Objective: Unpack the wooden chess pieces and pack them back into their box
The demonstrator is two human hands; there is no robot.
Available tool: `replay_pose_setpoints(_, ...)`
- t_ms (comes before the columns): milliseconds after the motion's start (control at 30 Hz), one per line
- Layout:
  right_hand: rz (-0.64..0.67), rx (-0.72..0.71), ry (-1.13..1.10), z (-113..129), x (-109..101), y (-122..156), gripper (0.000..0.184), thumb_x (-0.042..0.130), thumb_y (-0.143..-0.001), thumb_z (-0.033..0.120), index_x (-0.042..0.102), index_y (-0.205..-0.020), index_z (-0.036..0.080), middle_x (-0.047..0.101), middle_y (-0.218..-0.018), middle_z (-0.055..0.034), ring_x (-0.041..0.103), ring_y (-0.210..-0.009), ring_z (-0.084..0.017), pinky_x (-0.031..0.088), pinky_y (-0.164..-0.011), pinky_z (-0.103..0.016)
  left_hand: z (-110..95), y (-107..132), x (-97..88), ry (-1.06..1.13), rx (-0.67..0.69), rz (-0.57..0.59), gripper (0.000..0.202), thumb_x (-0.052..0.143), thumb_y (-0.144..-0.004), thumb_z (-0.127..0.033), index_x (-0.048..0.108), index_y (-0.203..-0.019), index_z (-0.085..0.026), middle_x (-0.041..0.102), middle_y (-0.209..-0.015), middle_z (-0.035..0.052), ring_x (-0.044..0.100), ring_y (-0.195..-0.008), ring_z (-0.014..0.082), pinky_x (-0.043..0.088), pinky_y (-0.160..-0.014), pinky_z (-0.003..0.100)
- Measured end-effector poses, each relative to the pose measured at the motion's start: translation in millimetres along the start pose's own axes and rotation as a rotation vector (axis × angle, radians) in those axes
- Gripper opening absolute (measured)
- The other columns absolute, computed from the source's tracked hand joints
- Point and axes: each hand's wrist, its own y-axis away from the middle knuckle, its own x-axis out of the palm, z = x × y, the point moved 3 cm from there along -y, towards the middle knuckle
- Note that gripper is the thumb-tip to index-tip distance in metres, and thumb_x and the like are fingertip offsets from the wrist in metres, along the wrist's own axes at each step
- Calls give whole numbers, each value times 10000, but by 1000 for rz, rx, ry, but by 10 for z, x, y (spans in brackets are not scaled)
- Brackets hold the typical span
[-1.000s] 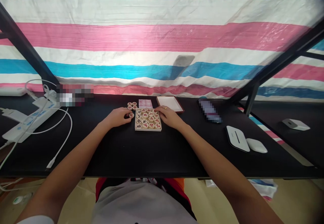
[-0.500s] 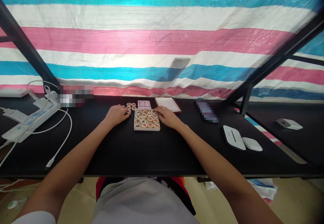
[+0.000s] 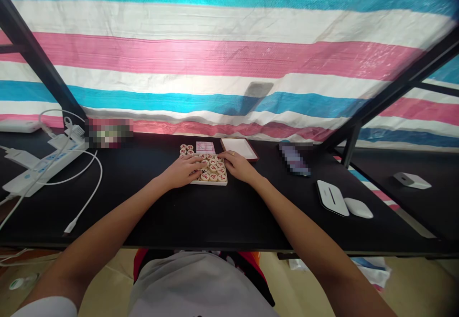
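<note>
A shallow white box [image 3: 215, 183] on the black desk holds rows of round xiangqi pieces [image 3: 213, 168] with red and black characters. My left hand [image 3: 181, 171] lies over the box's left side, fingers stretched apart across the pieces there and covering several of them. I cannot see a piece gripped in it. At the box's upper right corner my right hand [image 3: 237, 165] keeps hold of the edge with its fingers and thumb. Several loose xiangqi pieces [image 3: 187, 149] lie on the desk just behind the box's left corner.
Behind the box lie a pink-lined paper sheet [image 3: 205, 147] and an upturned box lid [image 3: 239, 148]. Rightward are a blurred phone [image 3: 294, 159], a white flat device [image 3: 332, 198] and a white mouse [image 3: 358, 208]. A power strip [image 3: 45, 166] with white cables [image 3: 96, 183] occupies the left.
My left hand has moved right and slightly nearer, from the loose pieces onto the pieces in the box. My right hand stays at the box's corner.
</note>
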Motion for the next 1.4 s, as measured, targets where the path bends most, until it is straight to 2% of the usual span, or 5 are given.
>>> replay_pose_setpoints(333, -11, -13, -10, -14, 11, 1, 352, 408, -858, 98, 585, -1136, 222, 619, -1090, -100, 578, -1024, -235, 484, -914, -456, 4, -2, -15, 0, -86, -34, 272, 439, -916, -313, 697, -919, -227, 661, -1052, 44, 556, -1049, 204, 393, -912, 359)
replay_pose_setpoints(600, -6, -12, -2, -22, 16, 2, 339, 406, -861, 96, 587, -1125, 208, 617, -1098, -102, 575, -1028, -230, 483, -921, -443, -27, -18, 60, -60, -89, -37, 351, 398, -941, -371, 577, -1216, -247, 577, -1276, 52, 472, -1194, 229, 333, -957, 382)
replay_pose_setpoints(1100, -3, 4, 11, -23, 7, 2, 336, 406, -862, 93, 588, -1124, 199, 619, -1104, -101, 574, -1028, -234, 482, -917, -435, 125, -10, -172, 48, -134, -66, 188, 512, -863, -350, 626, -872, -201, 666, -937, 24, 576, -924, 176, 387, -857, 301)
replay_pose_setpoints(1233, -12, -7, -1, -13, 0, 1, 338, 406, -863, 92, 589, -1123, 208, 624, -1095, -96, 577, -1021, -229, 483, -917, -434, 339, 91, -346, 53, -269, 106, 179, 542, -806, -378, 600, -817, -209, 642, -882, 12, 584, -833, 173, 407, -735, 265)
replay_pose_setpoints(1400, -14, -2, 2, 1, -7, -1, 338, 406, -864, 93, 588, -1123, 215, 629, -1096, -94, 581, -1015, -232, 488, -904, -439, 448, 137, -258, 7, -300, 266, 215, 517, -818, -406, 572, -746, -211, 623, -831, -2, 578, -762, 162, 373, -622, 248)
